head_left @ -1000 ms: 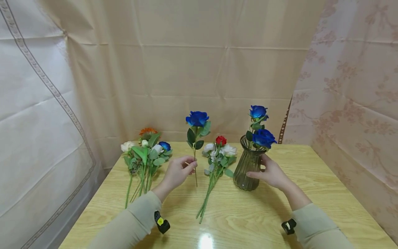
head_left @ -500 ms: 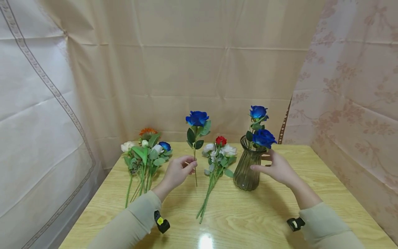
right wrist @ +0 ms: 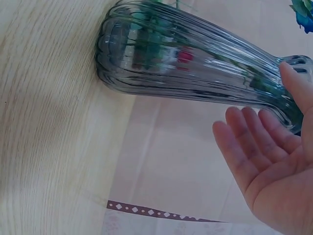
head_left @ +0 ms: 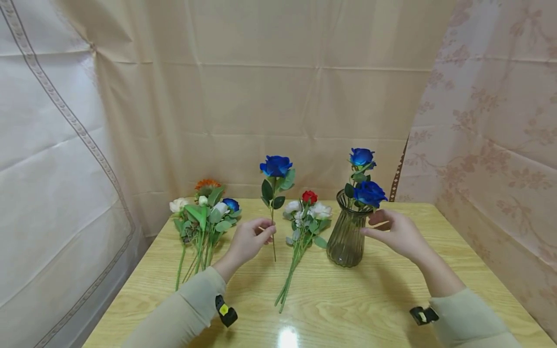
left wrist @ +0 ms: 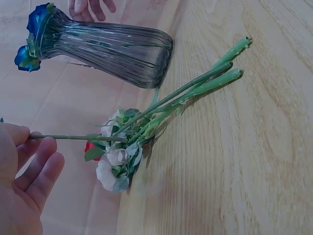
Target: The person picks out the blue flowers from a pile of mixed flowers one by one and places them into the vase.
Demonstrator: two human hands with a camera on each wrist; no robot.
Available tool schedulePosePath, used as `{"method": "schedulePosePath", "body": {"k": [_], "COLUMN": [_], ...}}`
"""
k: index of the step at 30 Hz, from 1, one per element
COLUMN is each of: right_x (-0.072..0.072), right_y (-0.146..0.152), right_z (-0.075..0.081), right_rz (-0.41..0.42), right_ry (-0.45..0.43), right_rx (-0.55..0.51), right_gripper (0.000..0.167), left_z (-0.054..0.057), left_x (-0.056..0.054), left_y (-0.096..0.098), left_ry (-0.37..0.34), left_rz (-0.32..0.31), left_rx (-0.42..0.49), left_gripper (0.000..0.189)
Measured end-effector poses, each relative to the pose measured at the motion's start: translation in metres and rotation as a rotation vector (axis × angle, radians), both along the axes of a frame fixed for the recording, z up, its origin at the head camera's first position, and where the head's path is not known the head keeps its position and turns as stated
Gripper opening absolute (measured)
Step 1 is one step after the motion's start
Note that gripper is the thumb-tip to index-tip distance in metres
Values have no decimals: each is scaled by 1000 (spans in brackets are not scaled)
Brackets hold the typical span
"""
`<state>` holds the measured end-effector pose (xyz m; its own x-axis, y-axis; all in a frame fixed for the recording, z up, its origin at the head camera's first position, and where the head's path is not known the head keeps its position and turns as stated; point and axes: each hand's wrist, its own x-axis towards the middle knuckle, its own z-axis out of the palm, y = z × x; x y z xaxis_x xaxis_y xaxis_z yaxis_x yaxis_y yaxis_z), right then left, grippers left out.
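Observation:
Upright above the table, a blue rose [head_left: 276, 166] with dark green leaves is pinched by its thin stem in my left hand [head_left: 250, 240]. In the left wrist view the stem [left wrist: 73, 137] runs between thumb and fingertips. A ribbed, smoky glass vase [head_left: 346, 239] stands to the right with two blue roses [head_left: 370, 193] in its mouth. My right hand [head_left: 398, 235] is beside the vase's neck, thumb and fingers spread. In the right wrist view, the fingers [right wrist: 247, 139] of that hand extend loosely next to the glass.
Between the left hand and vase lies a bunch of white and red flowers [head_left: 309, 212], stems toward me. Another bunch [head_left: 204, 212], with orange, white and blue blooms, lies at the left. The wooden table [head_left: 348, 309] backs onto a beige curtain [head_left: 261, 96].
My right hand has let go of the vase and drawn back to the right and slightly up. The left hand with its blue rose has stayed in place.

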<state>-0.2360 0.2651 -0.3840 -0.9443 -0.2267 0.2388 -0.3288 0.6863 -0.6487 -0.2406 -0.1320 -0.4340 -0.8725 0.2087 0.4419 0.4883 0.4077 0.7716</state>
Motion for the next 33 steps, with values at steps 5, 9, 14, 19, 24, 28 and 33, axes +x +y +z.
{"method": "schedulePosePath", "body": {"k": [5,9,14,19,24,28,33], "right_x": [5,9,13,15,17,17,16], "right_y": [0,-4,-11,-19,-30,-41,-56], "right_z": [-2,-4,-7,-11,-11,-10,-9], "right_rz": [50,108,208,319,392,409,400], "right_ry": [1,-48,-84,-122,-170,-201,-162], "right_rx": [14,-6,-37,-54,-94,-141,-214], "right_gripper": [52,49,48,53,62,61,57], "left_z": [0,0,-1,-2,-3,-4,-5], "left_x": [1,2,2,3,4,3,3], "left_y": [0,-1,-1,-1,-2,-2,-1], "left_ry": [6,16,-20,-29,-17,-17,-18], "left_rz": [-7,-18,-20,-34,-27,-29,-41], "left_rx": [4,10,13,27,20,20,22], "left_gripper": [12,12,12,12,11,11,10]}}
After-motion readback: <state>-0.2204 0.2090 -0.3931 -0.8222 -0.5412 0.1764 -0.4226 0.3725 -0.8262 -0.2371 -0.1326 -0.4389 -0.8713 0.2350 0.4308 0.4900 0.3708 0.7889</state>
